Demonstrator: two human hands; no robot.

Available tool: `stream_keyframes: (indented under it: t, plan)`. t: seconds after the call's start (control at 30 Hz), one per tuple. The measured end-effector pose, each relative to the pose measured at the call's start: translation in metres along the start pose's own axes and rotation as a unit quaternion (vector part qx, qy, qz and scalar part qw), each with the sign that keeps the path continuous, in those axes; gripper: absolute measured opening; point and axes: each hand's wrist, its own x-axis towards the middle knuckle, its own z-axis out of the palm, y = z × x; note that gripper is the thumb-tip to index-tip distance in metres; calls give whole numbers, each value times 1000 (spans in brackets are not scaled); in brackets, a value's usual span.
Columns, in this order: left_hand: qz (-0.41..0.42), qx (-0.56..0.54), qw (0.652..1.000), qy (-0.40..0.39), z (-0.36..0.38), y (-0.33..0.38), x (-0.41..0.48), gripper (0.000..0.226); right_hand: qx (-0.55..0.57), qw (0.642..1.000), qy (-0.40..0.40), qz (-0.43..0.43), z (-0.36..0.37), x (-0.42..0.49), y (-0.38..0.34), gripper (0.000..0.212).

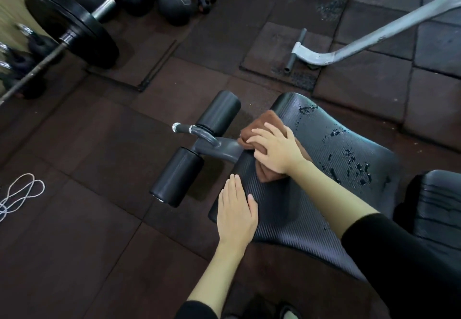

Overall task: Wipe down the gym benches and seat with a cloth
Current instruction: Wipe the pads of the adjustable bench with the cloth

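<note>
The right hand (277, 149), fingers spread flat, presses the brown cloth (264, 121) onto the seat (287, 214) near its front edge; the left hand (235, 216) lies flat at 7 o'clock, steadying the pad; droplets (349, 156) sit at 3 o'clock, so overlapping strokes that way seem best.

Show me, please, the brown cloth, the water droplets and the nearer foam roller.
brown cloth (270, 118), head view, upper corner beyond the right hand (279, 149).
water droplets (349, 155), head view, cluster on the seat pad (287, 214).
nearer foam roller (177, 176), head view, middle of its side.
</note>
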Motion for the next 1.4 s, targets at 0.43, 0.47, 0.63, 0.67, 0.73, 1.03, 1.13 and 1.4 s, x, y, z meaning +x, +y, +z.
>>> stream_keyframes:
  t: [0.43, 0.47, 0.63, 0.67, 0.73, 1.03, 1.13, 1.4]
  plan:
    - [-21, 50, 999, -3, -2, 14, 9, 55, 2, 999, 31, -44, 19, -83, -5, 47]
    - [-15, 52, 999, -3, -1, 18, 12, 55, -4, 998, 33, -50, 19, -86, 2, 48]
    - [30, 43, 999, 5, 9, 44, 44, 55, -12, 998, 62, -18, 13, -84, 41, 51]
    - [37, 43, 998, 6, 11, 49, 52, 56, -10, 997, 71, 17, 11, -81, 50, 51]
    - [44, 37, 998, 0, 13, 58, 70, 56, -2, 991, 89, 96, 6, -71, 68, 50]
    - [61, 43, 997, -27, 25, 71, 99, 60, 91, 935, 106, 326, -16, 14, 103, 47]
    - [69, 48, 996, -18, 27, 70, 96, 60, 81, 947, 97, 296, -19, 34, 94, 47]
    - [59, 35, 998, -6, 25, 69, 96, 63, 26, 997, 67, 21, -7, -3, 65, 47]
